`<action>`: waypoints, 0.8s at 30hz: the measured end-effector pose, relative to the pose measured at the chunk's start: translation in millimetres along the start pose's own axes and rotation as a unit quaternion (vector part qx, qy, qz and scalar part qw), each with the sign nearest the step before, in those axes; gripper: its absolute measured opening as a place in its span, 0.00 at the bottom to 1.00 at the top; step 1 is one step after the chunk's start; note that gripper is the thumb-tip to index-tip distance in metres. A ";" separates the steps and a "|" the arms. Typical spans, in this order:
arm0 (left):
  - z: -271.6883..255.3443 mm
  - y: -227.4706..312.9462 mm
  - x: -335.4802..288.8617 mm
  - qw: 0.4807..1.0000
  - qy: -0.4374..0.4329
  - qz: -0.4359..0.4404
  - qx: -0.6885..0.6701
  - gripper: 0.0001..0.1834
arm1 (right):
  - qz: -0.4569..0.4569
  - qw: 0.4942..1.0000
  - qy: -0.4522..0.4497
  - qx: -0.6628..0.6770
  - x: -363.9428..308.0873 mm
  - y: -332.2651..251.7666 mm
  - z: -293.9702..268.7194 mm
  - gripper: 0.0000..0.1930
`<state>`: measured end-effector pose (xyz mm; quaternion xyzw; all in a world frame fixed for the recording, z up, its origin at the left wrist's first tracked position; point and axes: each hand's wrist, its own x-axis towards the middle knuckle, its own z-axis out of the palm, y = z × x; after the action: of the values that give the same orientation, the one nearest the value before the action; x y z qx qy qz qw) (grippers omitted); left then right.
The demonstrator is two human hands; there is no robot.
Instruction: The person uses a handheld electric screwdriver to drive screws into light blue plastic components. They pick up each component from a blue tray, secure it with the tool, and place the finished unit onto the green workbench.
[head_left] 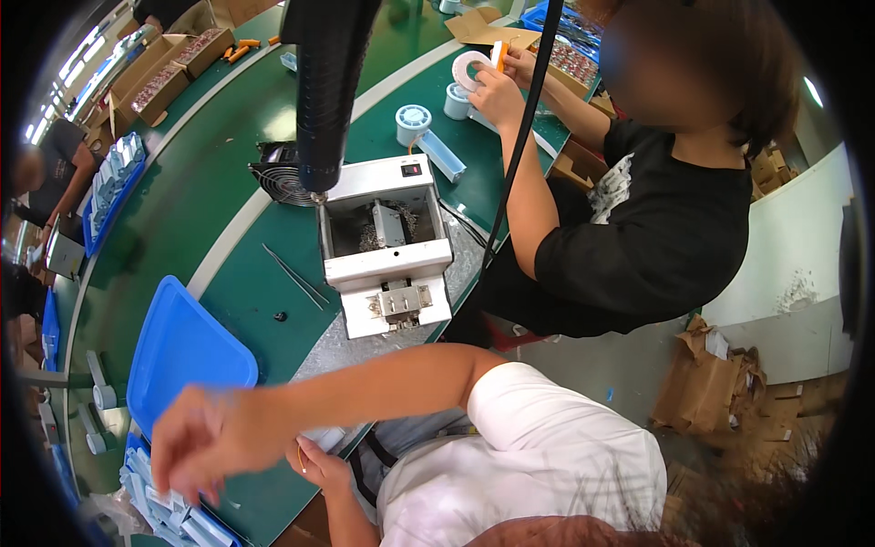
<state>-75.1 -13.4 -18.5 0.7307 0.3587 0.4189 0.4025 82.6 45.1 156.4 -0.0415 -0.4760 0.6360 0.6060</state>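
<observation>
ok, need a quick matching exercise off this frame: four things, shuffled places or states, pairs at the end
1. tweezers
2. white machine
3. light-blue parts
4. white ring

A. heaped at the lower left, near a blurred hand
B. held up in a co-worker's hands
C. lying on the green table, between blue tray and white machine
D. open-topped, small metal-looking bits inside

Pairs: 1-C, 2-D, 3-A, 4-B
</observation>
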 end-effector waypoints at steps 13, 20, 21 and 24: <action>2.4 5.6 3.8 0.986 0.082 -0.044 -0.136 0.24 | -0.073 0.922 0.265 -0.271 -3.1 50.9 -85.7 0.04; -0.1 -4.1 0.3 0.983 0.089 -0.034 -0.160 0.25 | -0.147 0.852 0.224 -0.450 -22.5 71.5 -95.5 0.04; 0.1 -4.1 0.1 0.983 0.091 -0.036 -0.154 0.25 | -0.154 0.845 0.223 -0.461 -23.6 74.4 -97.1 0.04; 0.0 -3.2 0.6 0.988 0.092 -0.030 -0.121 0.26 | -0.182 0.824 0.221 -0.490 -25.2 82.6 -102.4 0.05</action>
<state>-75.5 -11.6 -21.2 0.6234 0.3630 0.5125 0.4658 93.3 97.0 33.4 -0.3852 -0.5770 0.1713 0.6996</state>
